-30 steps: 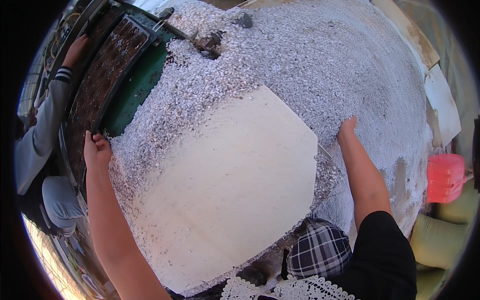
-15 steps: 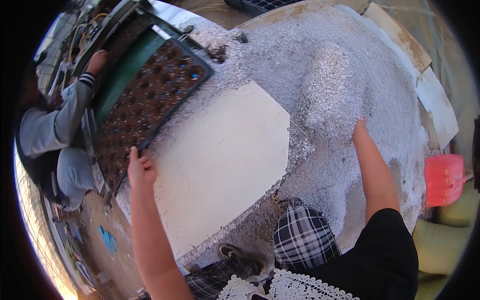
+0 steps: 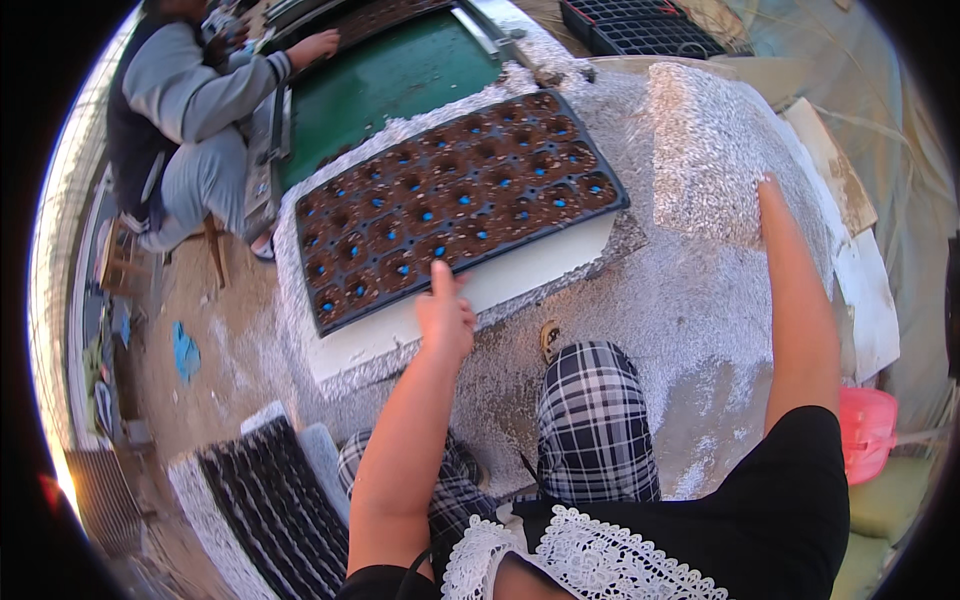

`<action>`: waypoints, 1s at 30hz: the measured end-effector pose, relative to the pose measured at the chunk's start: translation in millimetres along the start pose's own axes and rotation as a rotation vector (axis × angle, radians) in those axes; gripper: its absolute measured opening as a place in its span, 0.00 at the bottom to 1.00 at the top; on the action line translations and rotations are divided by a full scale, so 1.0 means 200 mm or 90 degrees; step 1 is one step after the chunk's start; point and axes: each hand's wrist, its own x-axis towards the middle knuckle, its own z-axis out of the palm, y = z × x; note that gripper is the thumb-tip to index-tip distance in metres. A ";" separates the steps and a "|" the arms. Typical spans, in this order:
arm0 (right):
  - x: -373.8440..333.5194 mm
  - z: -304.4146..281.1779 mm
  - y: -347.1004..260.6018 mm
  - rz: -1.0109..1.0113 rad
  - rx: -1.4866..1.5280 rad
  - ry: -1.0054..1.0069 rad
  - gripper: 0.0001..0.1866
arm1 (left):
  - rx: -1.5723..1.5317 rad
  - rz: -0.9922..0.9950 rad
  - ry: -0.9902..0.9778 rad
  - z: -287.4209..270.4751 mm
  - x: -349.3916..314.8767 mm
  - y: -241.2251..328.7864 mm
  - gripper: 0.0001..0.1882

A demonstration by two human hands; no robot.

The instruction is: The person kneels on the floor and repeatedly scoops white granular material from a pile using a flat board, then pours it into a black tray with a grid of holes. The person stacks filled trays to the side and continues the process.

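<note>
A black seedling tray (image 3: 458, 195) filled with brown soil lies tilted across a white board (image 3: 365, 352). Blue seeds sit in many of its dimpled cells. My left hand (image 3: 447, 312) is closed at the tray's near rim, one digit over the edge and the others curled below. On the right, a rectangular tray-like slab (image 3: 705, 150) is coated in pale granules, its own surface hidden. My right hand (image 3: 768, 190) closes on its right edge; most of the fingers are out of sight. Pale loose granules (image 3: 680, 290) spread around and beneath both trays.
Beyond the tray runs a green conveyor belt (image 3: 400, 85), where a person in grey sleeves (image 3: 210, 95) reaches toward another soil tray. Empty black trays (image 3: 635, 28) stand at the back. A pink scoop (image 3: 868, 432) is at right; a granule-covered black tray (image 3: 275, 500) stands lower left.
My left hand has drawn the seedling tray off the green belt, rightward onto the white board. My right hand and the granule-coated slab have shifted right. My view has turned.
</note>
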 end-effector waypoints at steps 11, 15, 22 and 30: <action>-0.78 0.82 -0.49 -0.657 -0.690 0.002 0.26 | 0.400 0.626 0.130 -0.52 -0.13 0.33 0.13; -0.83 0.79 -0.55 -0.557 -0.361 -0.140 0.26 | 0.481 0.543 0.334 -0.84 0.04 0.41 0.17; -0.76 0.71 -0.35 -0.731 -0.834 -0.008 0.16 | 0.222 0.232 0.086 -0.73 0.04 0.37 0.19; -1.33 1.49 0.04 -0.725 -0.963 -0.187 0.10 | 0.143 0.226 0.068 -0.77 0.05 0.33 0.18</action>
